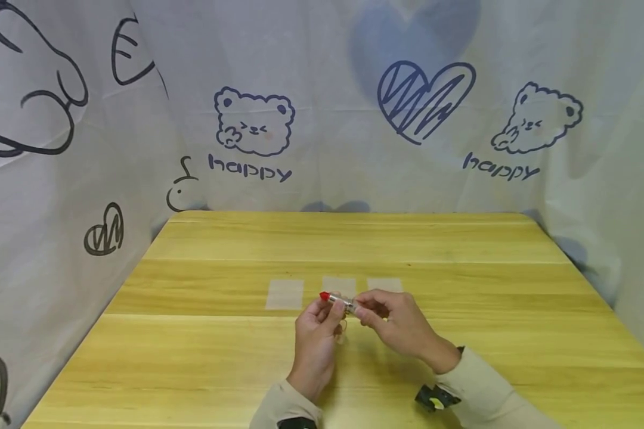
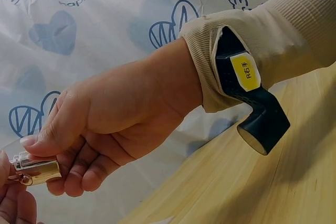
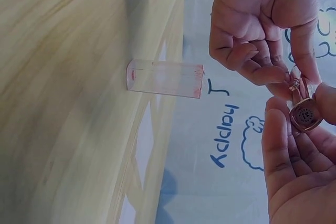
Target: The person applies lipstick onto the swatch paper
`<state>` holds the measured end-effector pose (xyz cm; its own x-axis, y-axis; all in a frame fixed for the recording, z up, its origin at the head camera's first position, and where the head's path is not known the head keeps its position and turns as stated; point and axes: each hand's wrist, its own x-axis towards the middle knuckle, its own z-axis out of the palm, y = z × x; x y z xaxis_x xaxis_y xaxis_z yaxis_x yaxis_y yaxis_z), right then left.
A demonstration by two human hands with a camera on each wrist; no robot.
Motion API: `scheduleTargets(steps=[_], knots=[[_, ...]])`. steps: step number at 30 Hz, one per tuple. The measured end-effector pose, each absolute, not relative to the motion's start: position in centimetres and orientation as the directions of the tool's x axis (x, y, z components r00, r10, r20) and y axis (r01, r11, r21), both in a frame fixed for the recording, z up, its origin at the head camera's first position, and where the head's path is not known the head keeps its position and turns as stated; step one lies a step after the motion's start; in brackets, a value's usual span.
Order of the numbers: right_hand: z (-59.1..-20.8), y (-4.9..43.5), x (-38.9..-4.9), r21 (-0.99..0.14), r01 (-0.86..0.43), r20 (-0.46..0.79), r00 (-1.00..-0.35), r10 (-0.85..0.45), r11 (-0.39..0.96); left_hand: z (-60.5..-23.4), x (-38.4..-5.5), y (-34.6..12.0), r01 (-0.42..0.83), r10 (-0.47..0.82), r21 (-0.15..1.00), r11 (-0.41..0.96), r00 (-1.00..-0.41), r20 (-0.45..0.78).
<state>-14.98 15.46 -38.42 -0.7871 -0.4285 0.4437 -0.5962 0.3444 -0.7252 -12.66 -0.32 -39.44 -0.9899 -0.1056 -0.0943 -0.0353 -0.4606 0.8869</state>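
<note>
A lipstick with a red bullet and a metallic tube lies between both hands, its red tip pointing left. My left hand grips the tube near its middle, thumb on top. At the tube's other end my right hand pinches the base with thumb and fingers. The gold part of the lipstick tube shows in the left wrist view. Its round, labelled base faces the camera in the right wrist view. A clear cap with reddish smears stands upright on the table, partly hidden behind my left hand in the head view.
Pale squares lie in a row on the wooden table: a left one, a middle one and a right one, the latter two partly behind the hands. White curtains with drawings surround the table.
</note>
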Motion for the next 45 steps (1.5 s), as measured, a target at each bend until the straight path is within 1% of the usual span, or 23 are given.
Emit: scheduleTargets(steps=[10,18,24,30,37,40,45], knots=[[-38.3,15.8,-15.2,-0.716,-0.594,0.426,-0.788,-0.444,0.367,-39.5,-12.8,-0.2,-0.071,-0.077,0.892,-0.447,-0.990,-0.117],[-38.4,15.8,-15.3,-0.715,-0.581,0.384,-0.792,-0.475,0.390,-39.4,-12.5,-0.7,-0.102,-0.078,0.912,-0.398,-0.986,-0.145],[-38.1,15.9,-15.6,-0.681,-0.602,0.396,-0.782,-0.480,0.418,-39.0,-12.6,-1.0,-0.094,-0.050,0.927,-0.363,-0.992,-0.120],[-38.0,15.9,-16.0,-0.688,-0.597,0.391,-0.784,-0.483,0.411,-38.9,-13.0,-1.8,-0.101,-0.016,0.952,-0.289,-0.994,-0.110],[-38.2,16.1,-16.6,-0.676,-0.615,0.423,-0.775,-0.469,0.407,-38.7,-13.7,-3.2,-0.058,0.022,0.995,-0.087,-0.998,-0.056],[-38.2,16.2,-16.9,-0.677,-0.610,0.420,-0.780,-0.464,0.412,-38.7,-14.3,-3.9,-0.052,0.018,0.998,-0.045,-0.999,-0.051],[-38.2,16.3,-17.4,-0.688,-0.577,0.389,-0.806,-0.447,0.441,-38.8,-15.4,-5.2,-0.035,0.020,0.999,0.004,-0.999,-0.036]])
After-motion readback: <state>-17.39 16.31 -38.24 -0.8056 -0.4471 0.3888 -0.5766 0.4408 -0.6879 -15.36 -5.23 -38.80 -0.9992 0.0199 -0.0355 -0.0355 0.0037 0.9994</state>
